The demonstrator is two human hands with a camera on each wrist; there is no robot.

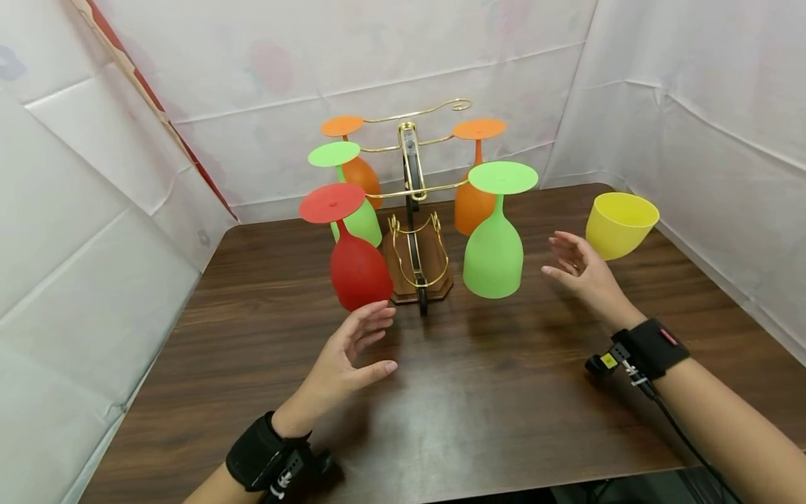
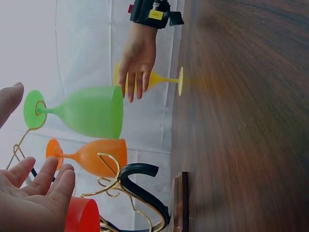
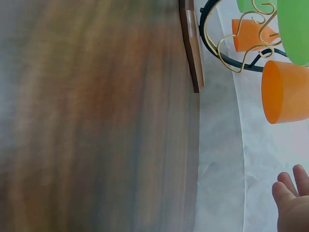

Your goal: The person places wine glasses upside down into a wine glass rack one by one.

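My left hand [image 1: 345, 358] is held above the table just in front of a red goblet [image 1: 360, 271], fingers loosely spread, thumb apart, nothing in its grasp. The red goblet hangs upside down by its foot from the gold wire rack [image 1: 420, 190]. On the right, my right hand [image 1: 587, 281] hovers beside a yellow goblet [image 1: 620, 222], fingers relaxed and empty. In the left wrist view, that yellow goblet [image 2: 157, 79] stands upright on its foot, partly covered by the right hand. A green goblet [image 1: 495, 255] hangs inverted from the rack between both hands.
Farther back on the rack hang another green goblet [image 1: 364, 222] and two orange goblets [image 1: 474, 204], all upside down. The rack has a wooden base [image 1: 434, 252] on the dark wood table [image 1: 264, 308]. White sheeting [image 1: 441, 56] surrounds the table's back and sides.
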